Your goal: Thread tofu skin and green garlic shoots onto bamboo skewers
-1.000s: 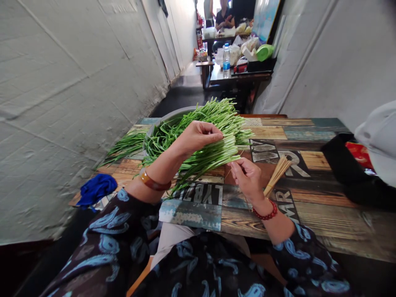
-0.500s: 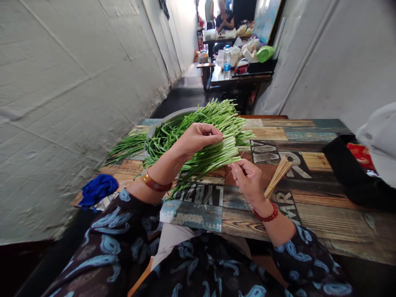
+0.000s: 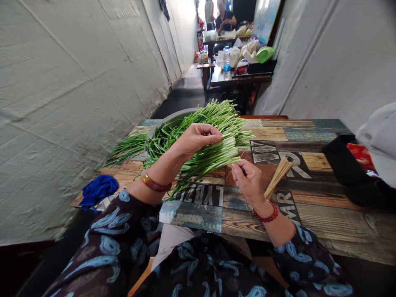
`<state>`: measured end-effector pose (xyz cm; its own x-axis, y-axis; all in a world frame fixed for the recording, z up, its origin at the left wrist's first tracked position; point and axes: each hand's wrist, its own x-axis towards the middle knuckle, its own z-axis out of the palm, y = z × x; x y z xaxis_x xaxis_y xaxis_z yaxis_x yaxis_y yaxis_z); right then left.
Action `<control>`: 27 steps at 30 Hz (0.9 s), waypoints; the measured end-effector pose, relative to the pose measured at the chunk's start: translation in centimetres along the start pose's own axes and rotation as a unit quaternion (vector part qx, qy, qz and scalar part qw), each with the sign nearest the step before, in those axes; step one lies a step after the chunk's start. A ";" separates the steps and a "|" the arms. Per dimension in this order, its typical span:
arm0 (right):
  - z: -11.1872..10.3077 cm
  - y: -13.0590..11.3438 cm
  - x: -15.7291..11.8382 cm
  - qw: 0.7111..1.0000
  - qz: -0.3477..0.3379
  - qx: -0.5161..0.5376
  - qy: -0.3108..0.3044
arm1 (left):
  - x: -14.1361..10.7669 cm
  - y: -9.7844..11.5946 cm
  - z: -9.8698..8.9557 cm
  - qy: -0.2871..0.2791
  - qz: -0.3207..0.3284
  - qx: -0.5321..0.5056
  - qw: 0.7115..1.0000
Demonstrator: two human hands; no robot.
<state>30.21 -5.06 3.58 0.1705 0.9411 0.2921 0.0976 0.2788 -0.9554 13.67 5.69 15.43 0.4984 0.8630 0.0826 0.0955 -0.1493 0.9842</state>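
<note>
A thick bunch of garlic chives (image 3: pixel 216 159), pale at the stem ends, lies across the rim of a grey metal basin (image 3: pixel 176 116). My left hand (image 3: pixel 201 138) is above the stems, thumb and fingers closed in a pinch on some of them. At the near corner of the cut ends, my right hand (image 3: pixel 247 175) pinches a stem end between thumb and fingertips. A thin stick shows below the right palm; whether the hand grips it I cannot tell. Beside my right wrist lies a bundle of bamboo skewers (image 3: pixel 279 175).
More chives (image 3: pixel 126 148) lie left of the basin on the patchwork wooden table (image 3: pixel 192 214). A blue cloth (image 3: pixel 99 189) is at the left edge. At right are a black strap-like item (image 3: pixel 346 177) and a white cap (image 3: pixel 379 140). Beyond, another table holds a water bottle (image 3: pixel 227 64); people are behind it.
My left fingertips have shifted very slightly left along the stems. My right hand stays in place. In the background, a person's hands have moved lower and apart.
</note>
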 end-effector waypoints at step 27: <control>0.0 0.1 -0.1 1.000 0.002 -0.011 -0.002 | -0.1 0.3 0.1 -0.005 0.014 0.048 0.999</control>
<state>30.20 -5.13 3.46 0.1666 0.9429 0.2885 0.1183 0.2714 -0.9552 13.75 5.46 15.73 0.5106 0.8530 0.1080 0.1639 -0.2199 0.9616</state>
